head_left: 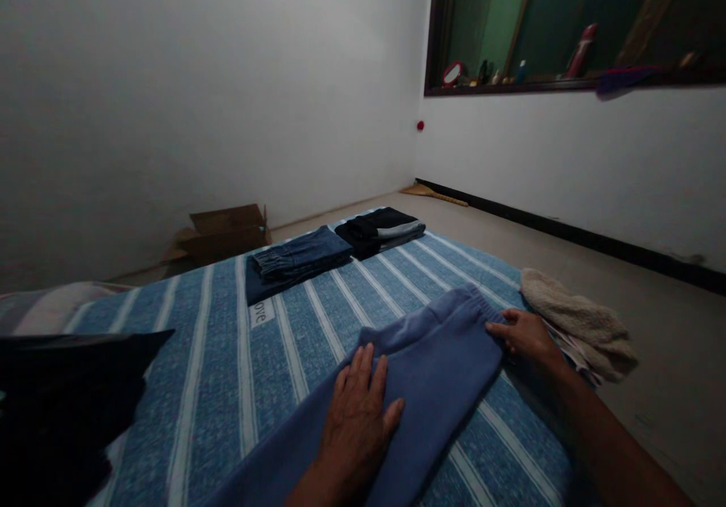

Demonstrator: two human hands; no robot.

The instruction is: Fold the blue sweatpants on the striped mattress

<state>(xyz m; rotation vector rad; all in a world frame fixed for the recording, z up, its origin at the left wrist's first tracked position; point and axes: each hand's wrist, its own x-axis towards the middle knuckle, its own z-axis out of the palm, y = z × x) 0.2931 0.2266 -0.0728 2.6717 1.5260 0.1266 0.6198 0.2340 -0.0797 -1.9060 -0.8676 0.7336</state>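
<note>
Blue trousers (436, 363) with an elastic waistband lie folded lengthwise across the striped bedspread (221, 363). My left hand (360, 409) rests flat on them near the crotch, fingers stretched out. At the corner of the waistband, my right hand (522, 333) pinches the cloth between thumb and fingers. Lower down, the legs run out of the picture at the bottom edge. Beyond my hands lie folded jeans (303, 253) and a folded black garment with a light stripe (380, 231).
A beige fuzzy garment (578, 321) lies at the bed's right edge. Dark clothes (62, 409) are heaped at the left. Behind the bed stands an open cardboard box (227, 233). A broom (434, 193) lies on the floor by the wall, below a window ledge with small items.
</note>
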